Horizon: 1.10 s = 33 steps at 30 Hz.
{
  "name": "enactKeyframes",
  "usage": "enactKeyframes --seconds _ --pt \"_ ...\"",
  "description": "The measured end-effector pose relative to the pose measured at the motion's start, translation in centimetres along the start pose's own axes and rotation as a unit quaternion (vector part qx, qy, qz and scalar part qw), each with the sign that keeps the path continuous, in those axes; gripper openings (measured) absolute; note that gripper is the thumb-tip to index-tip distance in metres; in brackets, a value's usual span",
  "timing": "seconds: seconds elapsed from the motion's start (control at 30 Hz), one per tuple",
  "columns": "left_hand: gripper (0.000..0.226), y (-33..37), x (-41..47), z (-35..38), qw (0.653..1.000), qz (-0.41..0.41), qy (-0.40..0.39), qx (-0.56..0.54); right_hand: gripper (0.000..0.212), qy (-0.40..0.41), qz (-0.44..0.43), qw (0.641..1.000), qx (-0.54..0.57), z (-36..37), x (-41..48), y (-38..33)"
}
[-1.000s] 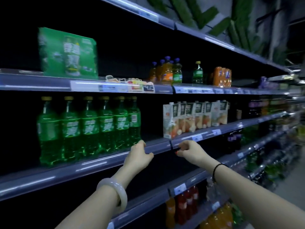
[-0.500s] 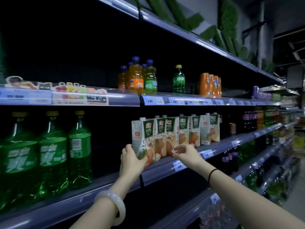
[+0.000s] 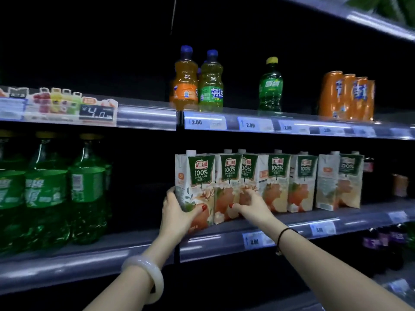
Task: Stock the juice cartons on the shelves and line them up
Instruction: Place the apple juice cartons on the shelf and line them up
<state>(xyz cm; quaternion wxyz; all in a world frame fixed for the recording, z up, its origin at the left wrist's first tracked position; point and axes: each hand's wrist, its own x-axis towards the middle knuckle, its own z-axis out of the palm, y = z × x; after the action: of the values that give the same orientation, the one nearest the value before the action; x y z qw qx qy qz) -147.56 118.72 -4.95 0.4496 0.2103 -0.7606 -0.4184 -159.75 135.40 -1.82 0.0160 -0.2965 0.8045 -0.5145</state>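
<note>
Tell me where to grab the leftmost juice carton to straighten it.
Take the leftmost carton low on its flat left wall, coming from the left: that side faces an open gap, while the next carton crowds its right. The left hand grips there now, thumb across the front.

Left hand (image 3: 177, 214), right hand (image 3: 253, 208): from shelf edge (image 3: 224, 243) onto end cartons (image 3: 197, 176)

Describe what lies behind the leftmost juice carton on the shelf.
Only darkness shows beside and above the leftmost juice carton, which the left hand grips. The carton itself covers whatever stands directly behind it, so a second row cannot be confirmed.
</note>
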Motion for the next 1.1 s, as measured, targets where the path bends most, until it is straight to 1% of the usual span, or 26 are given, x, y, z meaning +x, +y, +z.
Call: enactKeyframes --seconds 0.07,0.1,0.17,0.2,0.23,0.33,0.43,0.5,0.57,0.63,0.73,0.87,1.0,1.1 --pt "0.095 0.2 -0.5 0.4 1.0 0.001 0.016 0.0 0.075 -0.017 0.003 1.0 0.018 -0.1 1.0 0.7" --pt "0.096 0.3 -0.7 0.6 1.0 0.002 0.02 0.0 0.07 -0.03 0.006 0.999 0.029 0.0 1.4 1.1" --pt "0.098 0.3 -1.1 1.0 1.0 0.006 0.028 0.001 0.047 -0.057 0.013 0.997 0.044 0.4 2.0 1.9" --pt "0.098 0.5 -1.2 1.1 0.999 0.008 0.031 0.003 0.042 -0.062 0.017 0.997 0.047 0.7 2.3 2.1" --pt "0.097 0.6 -1.3 1.2 0.999 0.009 0.034 0.006 0.04 -0.061 0.021 0.997 0.05 0.9 2.6 2.3" --pt "0.088 0.8 -1.2 1.4 1.0 -0.001 0.028 0.002 0.047 -0.053 0.027 0.997 0.054 0.9 3.5 2.4" --pt "0.074 0.8 -0.8 1.4 1.0 -0.021 0.011 -0.009 0.045 -0.067 0.032 0.997 0.009 0.8 4.0 2.3" --pt "0.07 0.6 -0.5 1.3 1.0 -0.023 0.011 -0.017 0.048 -0.068 0.039 0.997 0.002 0.8 4.2 2.4" --pt "0.069 0.7 -0.3 1.2 1.0 -0.014 0.012 -0.025 0.05 -0.073 0.041 0.996 0.029 0.7 4.4 2.6" --pt "0.072 0.7 -0.2 1.2 0.999 -0.005 0.011 -0.035 0.046 -0.081 0.047 0.993 0.067 0.3 4.6 2.7" --pt "0.08 0.7 0.0 1.1 0.999 -0.003 0.006 -0.05 0.057 -0.078 0.062 0.989 0.109 0.2 4.9 3.1" --pt "0.084 0.3 0.3 0.8 0.998 0.0 0.005 -0.058 0.063 -0.085 0.066 0.99 0.093 1.1 5.0 3.4" --pt "0.094 -0.1 0.5 0.5 0.998 -0.012 -0.014 -0.067 0.073 -0.083 0.087 0.978 0.169 1.4 5.3 3.8" --pt "0.085 -0.4 0.7 0.2 0.998 -0.013 -0.028 -0.051 0.075 -0.095 0.087 0.97 0.208 1.3 5.6 4.0"
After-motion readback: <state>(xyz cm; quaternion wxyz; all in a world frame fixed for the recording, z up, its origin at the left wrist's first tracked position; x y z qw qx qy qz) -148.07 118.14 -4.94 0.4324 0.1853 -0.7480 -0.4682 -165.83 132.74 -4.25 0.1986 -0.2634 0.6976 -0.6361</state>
